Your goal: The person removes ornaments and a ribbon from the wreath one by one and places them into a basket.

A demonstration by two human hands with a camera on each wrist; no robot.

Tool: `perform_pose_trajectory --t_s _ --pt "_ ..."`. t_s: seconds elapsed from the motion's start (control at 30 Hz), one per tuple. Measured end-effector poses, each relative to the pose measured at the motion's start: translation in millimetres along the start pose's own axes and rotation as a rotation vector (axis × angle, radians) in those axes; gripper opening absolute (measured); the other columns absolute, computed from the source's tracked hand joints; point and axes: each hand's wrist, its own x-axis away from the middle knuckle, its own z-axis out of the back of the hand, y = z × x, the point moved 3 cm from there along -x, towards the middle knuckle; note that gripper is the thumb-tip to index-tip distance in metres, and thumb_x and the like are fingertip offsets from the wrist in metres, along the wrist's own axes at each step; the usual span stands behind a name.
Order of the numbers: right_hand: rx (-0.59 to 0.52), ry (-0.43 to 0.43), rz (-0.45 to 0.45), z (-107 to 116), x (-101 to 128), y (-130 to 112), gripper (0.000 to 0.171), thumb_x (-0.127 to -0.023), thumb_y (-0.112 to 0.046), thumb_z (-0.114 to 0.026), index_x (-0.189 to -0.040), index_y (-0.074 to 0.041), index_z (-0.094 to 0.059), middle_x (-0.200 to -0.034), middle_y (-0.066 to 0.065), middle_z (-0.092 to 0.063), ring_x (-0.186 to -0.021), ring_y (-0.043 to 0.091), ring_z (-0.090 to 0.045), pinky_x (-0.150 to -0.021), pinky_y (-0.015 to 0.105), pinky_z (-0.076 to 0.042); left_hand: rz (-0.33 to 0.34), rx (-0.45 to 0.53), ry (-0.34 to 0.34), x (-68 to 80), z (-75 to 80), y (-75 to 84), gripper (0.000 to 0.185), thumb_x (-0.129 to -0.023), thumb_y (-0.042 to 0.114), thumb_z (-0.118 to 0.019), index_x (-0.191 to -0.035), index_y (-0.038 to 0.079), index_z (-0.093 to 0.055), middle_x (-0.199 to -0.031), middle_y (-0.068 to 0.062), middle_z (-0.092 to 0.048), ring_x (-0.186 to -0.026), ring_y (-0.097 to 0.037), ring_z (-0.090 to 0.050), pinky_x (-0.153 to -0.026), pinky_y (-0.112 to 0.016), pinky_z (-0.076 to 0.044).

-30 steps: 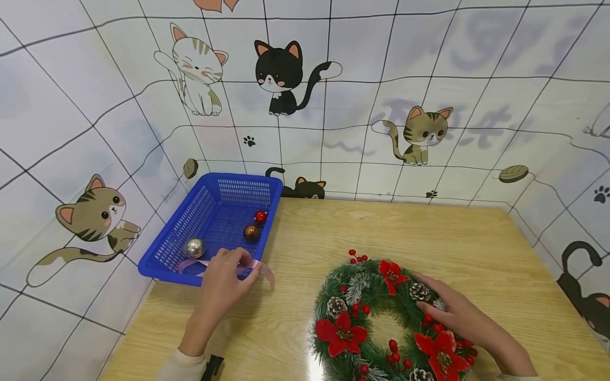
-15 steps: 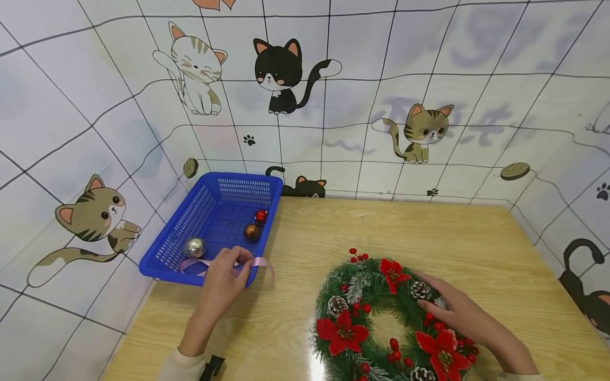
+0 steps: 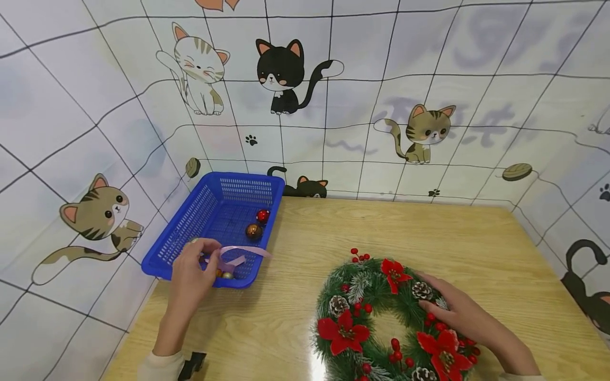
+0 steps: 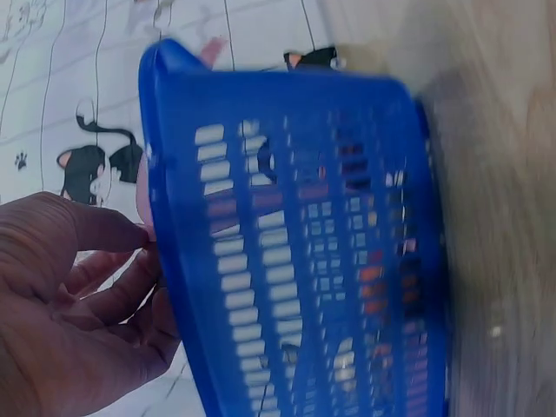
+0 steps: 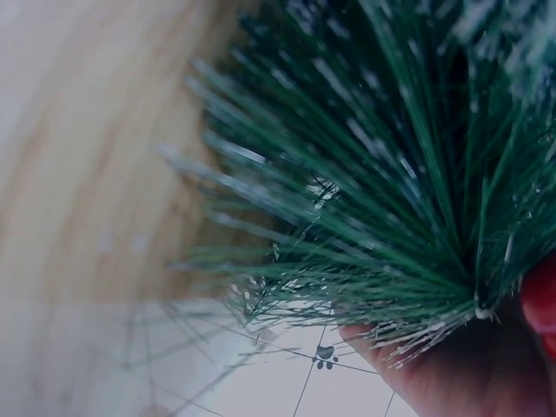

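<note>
Over the front of the blue plastic basket (image 3: 250, 186), my left hand (image 3: 191, 275) pinches a pink ribbon (image 3: 248, 248) between thumb and forefinger. The ribbon's free end trails right across the basket's rim. In the left wrist view, the fingertips (image 4: 143, 233) are at the rim, and a pink strip shows through the slotted wall. My right hand (image 3: 457, 315) holds the right side of a green wreath (image 3: 369, 288) lying on the table, thumb on top. The wreath bears red poinsettias (image 3: 344, 332), red berries and frosted pine cones. Needles fill most of the right wrist view.
Inside the basket lie a red ball ornament (image 3: 262, 216), a brown ball ornament (image 3: 254, 231) and small gold ones (image 3: 227, 275) near the front. The wooden table (image 3: 410, 227) meets cat-patterned walls (image 3: 352, 95) behind and at both sides.
My left hand has moved left over the basket, drawing the ribbon with it. The silver ball is now mostly hidden, and gold balls show by the front. My right hand stays on the wreath.
</note>
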Motion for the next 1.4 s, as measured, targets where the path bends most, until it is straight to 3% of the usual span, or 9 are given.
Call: perform_pose_trajectory --t_s 0.13,0.23,0.5,0.6,0.73,0.9,1.13,1.4 --pt "0.004 0.001 -0.003 1 0 0 0.067 -0.112 -0.029 -0.066 -0.165 0.000 -0.039 -0.163 0.033 -0.043 -0.144 0.061 -0.042 -0.103 0.078 -0.044 0.037 -0.011 0.032 -1.7 10.6 -9.1 0.014 -0.094 -0.010 -0.077 -0.104 -0.001 -0.075 -0.092 -0.013 -0.073 -0.086 -0.029 -0.064 -0.075 -0.023 -0.045" --pt "-0.001 0.001 -0.006 1 0 0 0.067 -0.111 -0.029 -0.067 -0.165 0.001 -0.039 -0.162 0.034 -0.043 -0.144 0.061 -0.042 -0.102 0.078 -0.044 0.047 -0.025 0.055 -3.2 14.4 -14.0 0.013 -0.093 -0.011 -0.076 -0.103 -0.003 -0.075 -0.092 -0.016 -0.074 -0.085 -0.030 -0.063 -0.075 -0.024 -0.043" --pt "-0.004 0.008 -0.006 -1 2 3 0.067 -0.111 -0.028 -0.067 -0.165 0.001 -0.040 -0.162 0.034 -0.043 -0.145 0.062 -0.041 -0.103 0.079 -0.043 0.099 -0.069 0.142 -4.4 24.4 -23.8 0.011 -0.092 -0.010 -0.072 -0.101 -0.006 -0.075 -0.090 -0.021 -0.073 -0.088 -0.038 -0.058 -0.077 -0.045 -0.037" --pt "0.000 0.007 -0.014 -1 2 4 0.067 -0.111 -0.029 -0.067 -0.165 0.001 -0.040 -0.163 0.034 -0.043 -0.144 0.062 -0.041 -0.103 0.079 -0.043 0.084 -0.080 0.153 -5.6 25.9 -26.8 0.011 -0.091 -0.011 -0.070 -0.101 -0.008 -0.075 -0.094 -0.026 -0.073 -0.093 -0.044 -0.058 -0.081 -0.055 -0.039" --pt "0.001 -0.001 -0.028 -1 3 4 0.067 -0.112 -0.031 -0.066 -0.165 0.001 -0.040 -0.163 0.034 -0.042 -0.144 0.062 -0.042 -0.102 0.078 -0.044 0.040 -0.129 0.076 -4.0 22.0 -27.6 0.016 -0.091 -0.008 -0.073 -0.107 -0.009 -0.074 -0.116 -0.032 -0.071 -0.110 -0.054 -0.057 -0.095 -0.069 -0.042" --pt "0.002 0.005 -0.021 1 3 3 0.067 -0.112 -0.030 -0.066 -0.165 0.001 -0.040 -0.162 0.034 -0.043 -0.143 0.062 -0.042 -0.101 0.079 -0.044 -0.038 -0.149 -0.041 1.0 13.4 -19.4 0.034 -0.092 0.007 -0.083 -0.123 -0.004 -0.073 -0.142 -0.030 -0.061 -0.132 -0.057 -0.050 -0.106 -0.081 -0.035" --pt "0.012 0.018 0.014 0 0 0 0.066 -0.111 -0.028 -0.067 -0.164 0.001 -0.041 -0.162 0.033 -0.044 -0.144 0.061 -0.042 -0.102 0.079 -0.043 -0.180 -0.071 -0.045 0.8 4.0 -1.3 0.057 -0.092 0.023 -0.083 -0.140 -0.003 -0.066 -0.147 -0.025 -0.061 -0.138 -0.051 -0.051 -0.107 -0.078 -0.036" --pt "0.034 0.017 0.001 1 0 0 0.066 -0.111 -0.030 -0.067 -0.164 0.000 -0.042 -0.160 0.032 -0.046 -0.141 0.061 -0.045 -0.099 0.079 -0.045 -0.284 0.041 -0.169 5.1 -20.9 26.8 0.071 -0.101 0.047 -0.073 -0.157 0.006 -0.055 -0.158 -0.018 -0.055 -0.147 -0.042 -0.047 -0.111 -0.074 -0.036"
